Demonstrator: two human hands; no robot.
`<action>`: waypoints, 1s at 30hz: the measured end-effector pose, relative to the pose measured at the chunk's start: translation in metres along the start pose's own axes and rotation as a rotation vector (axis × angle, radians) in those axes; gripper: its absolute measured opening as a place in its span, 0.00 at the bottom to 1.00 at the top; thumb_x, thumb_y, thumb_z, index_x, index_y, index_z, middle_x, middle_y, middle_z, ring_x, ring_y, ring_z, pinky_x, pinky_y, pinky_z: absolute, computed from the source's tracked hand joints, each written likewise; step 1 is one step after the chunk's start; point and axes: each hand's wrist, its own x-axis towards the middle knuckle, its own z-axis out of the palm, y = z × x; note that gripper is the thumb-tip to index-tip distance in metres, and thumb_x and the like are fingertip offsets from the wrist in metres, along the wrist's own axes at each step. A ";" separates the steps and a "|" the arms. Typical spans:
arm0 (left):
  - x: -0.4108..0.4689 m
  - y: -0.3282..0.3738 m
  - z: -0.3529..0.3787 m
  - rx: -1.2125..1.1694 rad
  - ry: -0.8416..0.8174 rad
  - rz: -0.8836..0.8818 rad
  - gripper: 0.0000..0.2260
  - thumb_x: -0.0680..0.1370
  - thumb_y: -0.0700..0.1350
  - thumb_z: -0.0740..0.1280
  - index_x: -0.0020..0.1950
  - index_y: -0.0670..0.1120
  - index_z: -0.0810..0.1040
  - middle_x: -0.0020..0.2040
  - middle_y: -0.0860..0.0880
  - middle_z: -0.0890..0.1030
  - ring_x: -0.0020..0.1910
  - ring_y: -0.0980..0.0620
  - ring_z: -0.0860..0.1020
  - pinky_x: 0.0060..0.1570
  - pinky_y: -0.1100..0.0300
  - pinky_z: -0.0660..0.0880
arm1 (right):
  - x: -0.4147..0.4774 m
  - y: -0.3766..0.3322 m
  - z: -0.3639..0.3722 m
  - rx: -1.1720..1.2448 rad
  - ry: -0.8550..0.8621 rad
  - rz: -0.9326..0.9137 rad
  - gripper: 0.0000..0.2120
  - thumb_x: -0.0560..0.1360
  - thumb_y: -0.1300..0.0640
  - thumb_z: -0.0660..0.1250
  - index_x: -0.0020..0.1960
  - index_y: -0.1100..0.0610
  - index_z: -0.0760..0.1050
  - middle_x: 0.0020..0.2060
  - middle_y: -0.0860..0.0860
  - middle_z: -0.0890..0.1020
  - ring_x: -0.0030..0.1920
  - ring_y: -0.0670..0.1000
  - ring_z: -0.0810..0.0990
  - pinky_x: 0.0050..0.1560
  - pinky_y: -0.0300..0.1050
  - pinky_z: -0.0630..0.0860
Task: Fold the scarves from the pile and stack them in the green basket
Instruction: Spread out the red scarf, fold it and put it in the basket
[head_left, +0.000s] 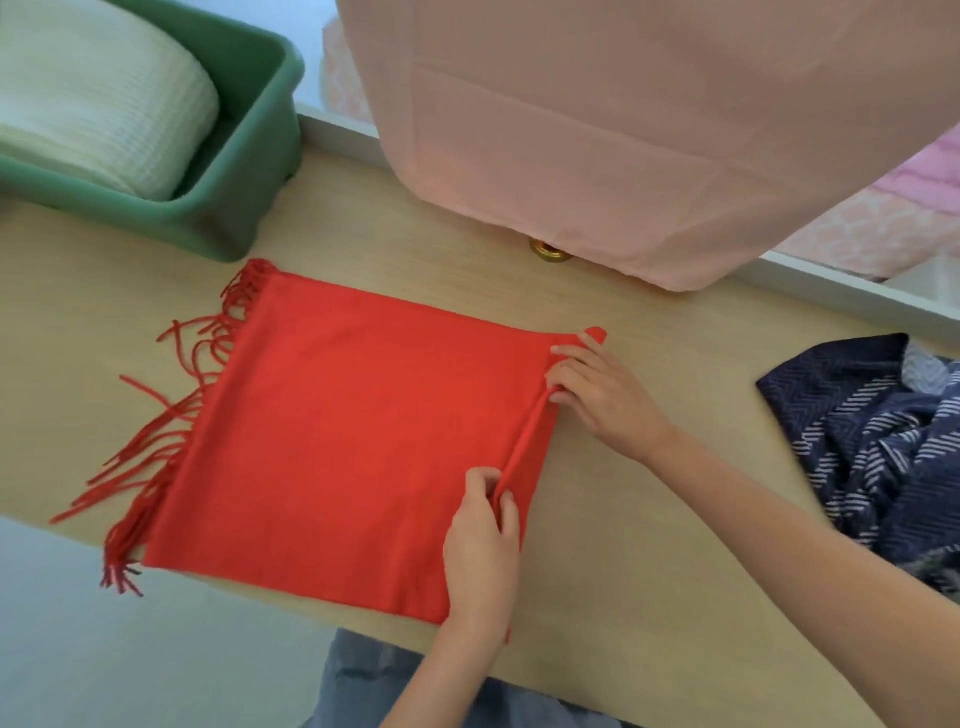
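Red scarf (353, 426) lies flat mid-table (649, 545), already folded down to a squarish panel, fringe (171, 415) trailing off its left side toward the table's left edge. Both hands are on the scarf's right-hand folded edge, apart along it: left hand (480, 551) at the near end pinches a raised ridge of cloth, right hand (602, 397) at the far end has its fingers curled on the same ridge near the corner. Green basket (270, 119) sits at the far-left corner of the table with a white folded scarf (98, 104) inside. Navy patterned scarf (872, 447) is bunched at the right edge, looks like the remaining pile. Pink cloth (597, 130) hangs over the far edge. Judgement: the scarf is light, soft and floppy, not slippery or fragile; it will sag if lifted by one point. Best hold is both ends of the folded edge, lifted together and carried across to the fringe side; the fringe may tangle or stick out.
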 end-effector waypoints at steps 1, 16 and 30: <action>0.002 -0.002 -0.013 -0.024 0.014 -0.003 0.04 0.80 0.44 0.61 0.53 0.52 0.70 0.43 0.55 0.80 0.39 0.51 0.78 0.38 0.53 0.71 | 0.016 -0.005 -0.001 -0.008 0.009 -0.035 0.17 0.81 0.49 0.54 0.47 0.58 0.76 0.45 0.53 0.81 0.59 0.56 0.77 0.73 0.52 0.56; 0.086 -0.088 -0.201 0.046 0.443 -0.184 0.08 0.80 0.47 0.63 0.57 0.47 0.77 0.46 0.53 0.80 0.48 0.51 0.77 0.44 0.62 0.65 | 0.288 -0.150 0.081 0.021 -0.164 -0.344 0.15 0.70 0.43 0.67 0.40 0.56 0.78 0.37 0.51 0.82 0.42 0.54 0.80 0.45 0.43 0.68; 0.105 -0.158 -0.196 0.531 0.547 -0.043 0.11 0.76 0.45 0.67 0.57 0.45 0.76 0.51 0.46 0.77 0.49 0.44 0.74 0.51 0.49 0.72 | 0.275 -0.157 0.137 -0.002 0.037 -0.102 0.20 0.76 0.49 0.58 0.64 0.57 0.73 0.65 0.55 0.71 0.68 0.55 0.62 0.73 0.51 0.52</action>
